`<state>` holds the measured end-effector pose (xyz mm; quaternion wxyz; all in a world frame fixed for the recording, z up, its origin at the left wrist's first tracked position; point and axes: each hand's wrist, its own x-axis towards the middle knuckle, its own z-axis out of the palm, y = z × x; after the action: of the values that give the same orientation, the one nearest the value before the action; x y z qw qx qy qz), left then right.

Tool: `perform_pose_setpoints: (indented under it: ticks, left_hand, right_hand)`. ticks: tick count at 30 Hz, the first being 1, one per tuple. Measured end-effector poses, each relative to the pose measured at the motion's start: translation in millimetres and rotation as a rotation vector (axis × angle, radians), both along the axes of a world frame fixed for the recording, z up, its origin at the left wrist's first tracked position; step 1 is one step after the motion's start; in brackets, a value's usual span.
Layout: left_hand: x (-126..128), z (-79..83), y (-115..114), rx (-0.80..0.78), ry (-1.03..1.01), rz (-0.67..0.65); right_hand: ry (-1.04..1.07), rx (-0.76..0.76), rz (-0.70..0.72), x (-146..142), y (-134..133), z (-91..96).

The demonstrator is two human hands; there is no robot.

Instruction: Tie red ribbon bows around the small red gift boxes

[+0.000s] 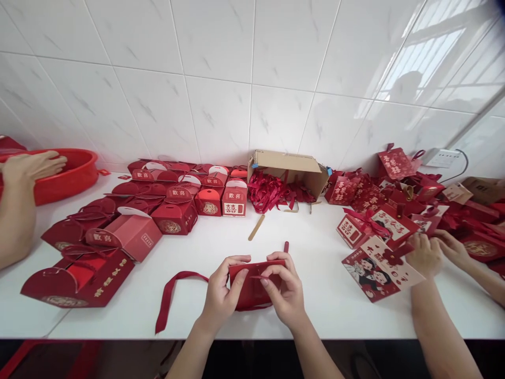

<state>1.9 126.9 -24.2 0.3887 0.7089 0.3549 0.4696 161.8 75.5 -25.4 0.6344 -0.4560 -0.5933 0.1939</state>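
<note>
At the front middle of the table I hold a red gift box (252,295) between both hands. My left hand (224,289) grips its left side, thumb lying on the near face. With thumb and fingers closed, my right hand (284,287) pinches at the box's upper right, by a thin red strip. A dark red ribbon (168,300) trails leftward from the box across the white table. Just above my right hand a small red tab (286,246) sticks up. The far side of the box is hidden.
Rows of red gift boxes (173,210) fill the left. At the back, a cardboard box (290,160) spills red ribbons (268,192); a flat stick (256,227) lies before it. Co-workers' hands are at a red basin (84,171) and at printed boxes (379,273) on the right.
</note>
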Motion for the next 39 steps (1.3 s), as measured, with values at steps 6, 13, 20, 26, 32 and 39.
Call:
perform_pose_setpoints:
  ticks: [6, 13, 20, 26, 32, 39]
  left_hand:
    - [-3.4, 1.8, 0.4, -0.038, 0.017, -0.040]
    - [-6.0, -2.7, 0.4, -0.036, 0.006, -0.077]
    - [-1.2, 0.1, -2.4, 0.031, 0.063, -0.130]
    - [21.6, 2.8, -3.0, 0.188, 0.029, 0.139]
    - [3.6, 26.4, -5.7, 0.320, 0.200, 0.079]
    - [-27.0, 45.2, -15.3, 0.000, 0.441, -0.070]
  right_hand:
    - [-0.009, 0.038, -0.188, -14.6, 2.5, -0.9]
    - [-0.049, 0.120, -0.306, -22.0, 7.2, 4.5]
    - [-0.005, 0.139, -0.281, -18.0, 15.1, 6.2]
    - [-0.086, 0.248, -0.237, -9.5, 15.6, 16.4]
    - [-0.179, 0.460, -0.281, 3.5, 10.5, 31.1]
    - [-0.158, 0.448, -0.322, 14.0, 3.0, 38.6]
